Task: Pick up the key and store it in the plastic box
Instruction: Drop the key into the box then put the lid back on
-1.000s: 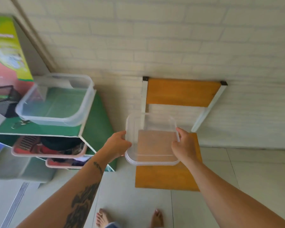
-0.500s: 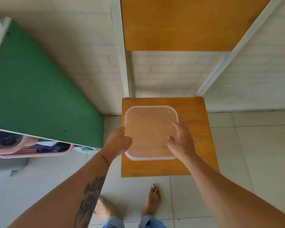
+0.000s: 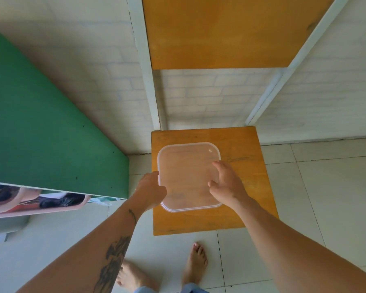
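A clear square plastic lid (image 3: 186, 172) lies flat on the orange chair seat (image 3: 245, 176). My left hand (image 3: 151, 188) is at the lid's left edge and covers its near left corner, fingers curled on the rim. Over the lid's right side, my right hand (image 3: 225, 183) hovers with its fingers spread and nothing in it. Neither the key nor the plastic box is in view.
A green shelf unit (image 3: 51, 134) stands to the left, with a pink tray (image 3: 36, 205) of dark items below its top. The chair's orange backrest (image 3: 220, 32) and white frame lean against the brick wall. My bare feet (image 3: 193, 263) stand on the pale tiled floor.
The lid was carried down from in front of me onto the chair seat. My right hand has let go of it and spread its fingers. The view has tilted downward, away from the shelf top.
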### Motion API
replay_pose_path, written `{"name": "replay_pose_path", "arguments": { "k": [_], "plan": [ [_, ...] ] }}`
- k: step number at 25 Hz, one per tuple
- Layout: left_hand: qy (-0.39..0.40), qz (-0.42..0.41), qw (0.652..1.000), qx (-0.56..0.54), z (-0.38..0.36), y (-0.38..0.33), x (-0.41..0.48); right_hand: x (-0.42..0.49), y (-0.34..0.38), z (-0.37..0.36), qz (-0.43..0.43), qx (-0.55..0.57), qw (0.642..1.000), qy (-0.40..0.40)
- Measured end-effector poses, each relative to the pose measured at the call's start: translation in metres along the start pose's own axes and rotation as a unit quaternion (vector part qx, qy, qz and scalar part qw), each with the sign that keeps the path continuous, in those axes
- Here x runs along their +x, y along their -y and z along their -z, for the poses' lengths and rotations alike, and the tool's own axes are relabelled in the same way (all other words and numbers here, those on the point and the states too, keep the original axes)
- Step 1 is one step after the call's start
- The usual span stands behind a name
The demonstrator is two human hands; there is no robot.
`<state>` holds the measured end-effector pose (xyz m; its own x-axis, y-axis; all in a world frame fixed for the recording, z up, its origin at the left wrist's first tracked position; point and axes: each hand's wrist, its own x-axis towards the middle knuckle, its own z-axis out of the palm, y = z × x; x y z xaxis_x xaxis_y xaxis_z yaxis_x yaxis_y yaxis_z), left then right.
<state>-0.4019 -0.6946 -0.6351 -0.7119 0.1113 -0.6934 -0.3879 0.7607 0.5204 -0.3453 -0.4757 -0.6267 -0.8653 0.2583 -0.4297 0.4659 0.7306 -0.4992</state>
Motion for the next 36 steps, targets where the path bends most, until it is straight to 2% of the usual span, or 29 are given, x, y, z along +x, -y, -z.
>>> {"name": "replay_pose_path", "arguments": {
  "k": [6, 13, 18, 23, 29, 32, 34, 36],
  "plan": [
    [-0.061, -0.044, 0.997, -0.036, 0.071, -0.043, -0.069, -0.04, 0.067, 0.054, 0.06, 0.017, 0.998, 0.005],
    [-0.15, -0.071, 0.976, -0.14, 0.171, -0.072, -0.196, -0.112, 0.182, 0.129, 0.195, 0.046, 0.98, -0.001],
    [-0.224, -0.114, 0.95, -0.184, 0.225, -0.053, -0.254, -0.14, 0.267, 0.138, 0.304, 0.063, 0.951, -0.009],
    [-0.296, -0.128, 0.921, -0.22, 0.282, -0.003, -0.285, -0.156, 0.349, 0.117, 0.355, 0.048, 0.934, -0.002],
    [-0.372, -0.122, 0.89, -0.233, 0.368, 0.077, -0.284, -0.156, 0.433, 0.068, 0.291, 0.081, 0.953, 0.004],
    [-0.411, -0.107, 0.876, -0.23, 0.406, 0.113, -0.267, -0.144, 0.461, 0.043, 0.234, 0.07, 0.969, -0.03],
    [-0.427, -0.103, 0.874, -0.208, 0.426, 0.133, -0.254, -0.135, 0.476, 0.031, 0.18, 0.069, 0.98, -0.057],
    [-0.419, -0.103, 0.887, -0.163, 0.436, 0.149, -0.24, -0.13, 0.486, 0.023, 0.131, 0.073, 0.987, -0.061]
  ]
}}
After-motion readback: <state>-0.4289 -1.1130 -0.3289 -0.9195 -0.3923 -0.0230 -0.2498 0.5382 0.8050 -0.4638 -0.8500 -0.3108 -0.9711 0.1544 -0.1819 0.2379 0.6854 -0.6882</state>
